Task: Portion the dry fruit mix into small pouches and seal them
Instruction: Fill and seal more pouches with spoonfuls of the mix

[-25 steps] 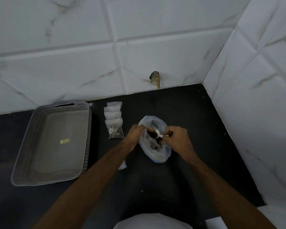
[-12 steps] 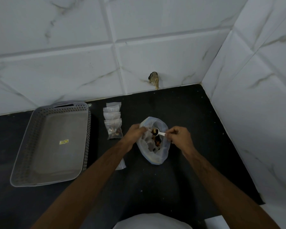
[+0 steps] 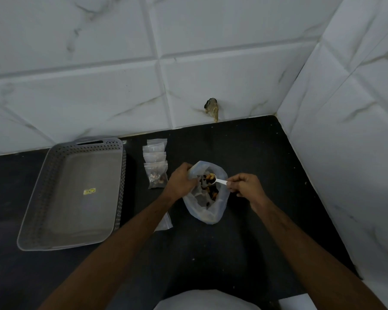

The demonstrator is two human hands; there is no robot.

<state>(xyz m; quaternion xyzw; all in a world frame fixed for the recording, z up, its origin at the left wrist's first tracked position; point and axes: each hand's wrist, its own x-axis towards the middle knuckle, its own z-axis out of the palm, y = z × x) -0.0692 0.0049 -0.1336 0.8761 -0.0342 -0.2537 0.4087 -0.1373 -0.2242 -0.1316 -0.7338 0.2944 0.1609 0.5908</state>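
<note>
Right hand pinches the handle of a small white spoon, fingers curled tight around the end, and the bowl sits loaded with nuts and dark fruit just over the mouth of the bag. That level hold looks deliberate: tip it and the load spills back.

Left hand is at the bag's nine o'clock edge, fingers curled and gripping the rim. It seems to be there to keep the soft plastic propped open so the spoon can get in and out. Whether a small pouch is also tucked in that hand, I cannot tell; the fingers hide it.

The mix itself lies inside the bag, middle of the black counter. At ten o'clock from the bag runs a row of pouches, overlapping like tiles toward the wall, the nearest one showing fruit inside. Lined up so, they read as finished portions parked out of the way.

A flat clear pouch peeks from under the left forearm, at seven o'clock of the bag, probably spare stock within reach.

Further out at nine o'clock sits the grey basket, nothing in it but a small yellow sticker, likely waiting for sealed pouches.

My read: mid-scoop, with plenty of mix left to portion.
</note>
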